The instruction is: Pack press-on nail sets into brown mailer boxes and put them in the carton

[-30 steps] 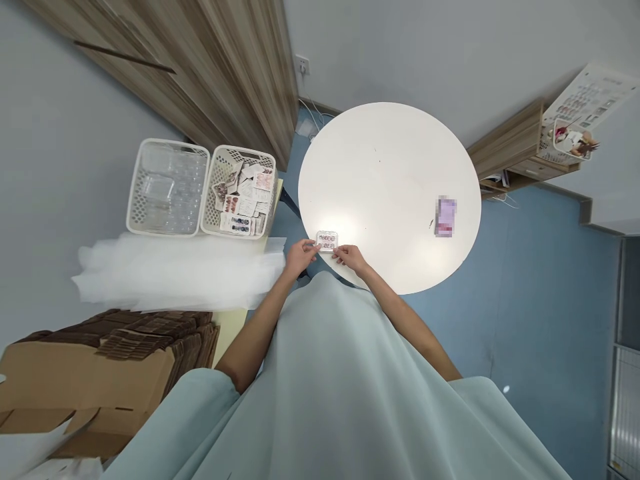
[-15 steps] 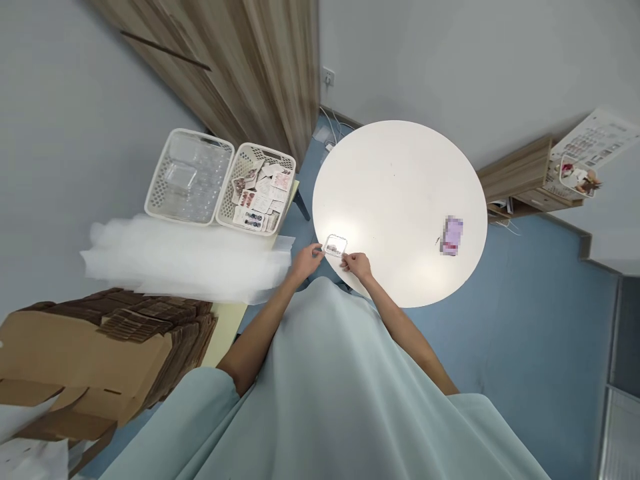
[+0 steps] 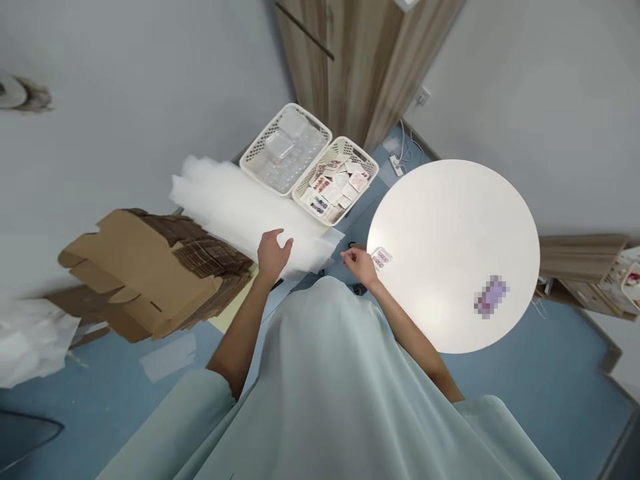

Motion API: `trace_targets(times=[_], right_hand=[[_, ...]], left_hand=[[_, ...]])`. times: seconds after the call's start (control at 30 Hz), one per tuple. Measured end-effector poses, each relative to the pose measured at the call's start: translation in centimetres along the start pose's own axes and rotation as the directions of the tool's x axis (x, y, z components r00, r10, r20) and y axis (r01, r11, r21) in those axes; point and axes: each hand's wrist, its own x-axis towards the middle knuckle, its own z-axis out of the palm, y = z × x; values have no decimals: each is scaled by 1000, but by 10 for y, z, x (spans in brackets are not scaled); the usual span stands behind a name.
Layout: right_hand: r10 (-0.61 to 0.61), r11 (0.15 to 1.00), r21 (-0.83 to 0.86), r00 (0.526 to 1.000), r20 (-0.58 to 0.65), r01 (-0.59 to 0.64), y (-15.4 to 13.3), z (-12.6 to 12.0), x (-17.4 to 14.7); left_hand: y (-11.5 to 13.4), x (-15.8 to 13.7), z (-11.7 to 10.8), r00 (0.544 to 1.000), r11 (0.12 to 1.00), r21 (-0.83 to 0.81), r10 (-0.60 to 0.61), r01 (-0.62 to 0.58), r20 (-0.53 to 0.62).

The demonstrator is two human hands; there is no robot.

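Note:
Over the stack of white foam sheets [image 3: 240,200], my left hand [image 3: 273,257] is open, thumb and fingers apart, with nothing between them. My right hand [image 3: 361,265] hovers at the left edge of the round white table [image 3: 455,220], its fingers drawn together and nothing visible in them. Just right of it, a small clear plastic box [image 3: 381,258] lies on the table. Inside the box is a card with rows of small pinkish items, too small to name.
A basket of clear plastic boxes [image 3: 287,150] stands beside a basket of printed cards [image 3: 336,183], behind the foam sheets. Folded brown cardboard boxes [image 3: 145,267] are stacked at left. A blurred purple object [image 3: 491,297] lies on the table. A wooden cabinet [image 3: 360,67] stands behind.
Both hands have let go of the clear box, which stays on the table. My left hand has moved left over the foam sheets. The view has turned left.

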Motion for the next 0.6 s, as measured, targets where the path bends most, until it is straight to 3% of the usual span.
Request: trace_targets(times=[0.1,0.23,0.6], right_hand=[[-70,995,-69,995,66,75,-24,17,19],[-80,991,-101,990,115,92,-50,34,36],[-61,985,-153,990,130,80,-62,57,46]], left_hand=[[-26,26,-10,1000,999,45,-1,2,-27],[-40,47,-6,999,993,111,-46,45,0],[-41,41,4,998,958,284,19,-33,52]])
